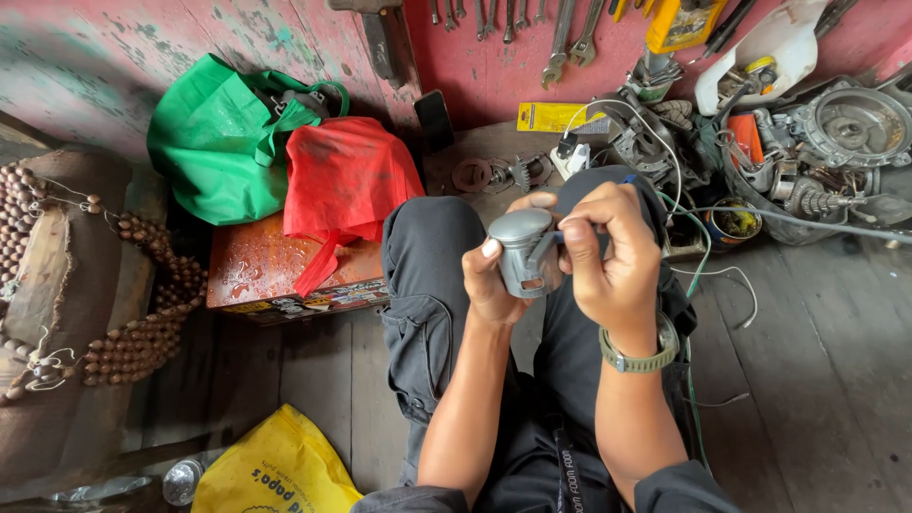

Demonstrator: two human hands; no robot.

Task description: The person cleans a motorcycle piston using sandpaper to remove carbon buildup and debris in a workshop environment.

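- The left hand point(494, 275) is wrapped around a grey metal piston point(525, 252), thumb and fingers closed on its skirt, holding it above the lap with its crown tilted toward 11 o'clock.
- The right hand point(608, 252) is curled shut at the piston's 3 o'clock side, pinching a thin blue-tipped tool point(556, 237) against it; what the tip touches is hidden by the fingers.
- Risk: I judge the one-handed hold on smooth metal could let the piston twist or slip if the right hand pushes hard, dropping it onto the wooden floor point(817, 380) and denting its edge.
- Risk: the tool could skid off the rounded surface and jab the left thumb, which lies just beside the point of contact.
- Risk: any small piece that comes free would likely fall between the dark trousers point(427, 275) and floor planks, or roll toward the cluttered engine parts point(836, 133) at 2 o'clock, where it would be hard to find.
- Loose wires point(703, 266) trailing near the right wrist, with its watch point(641, 356), could snag on a sudden pull.
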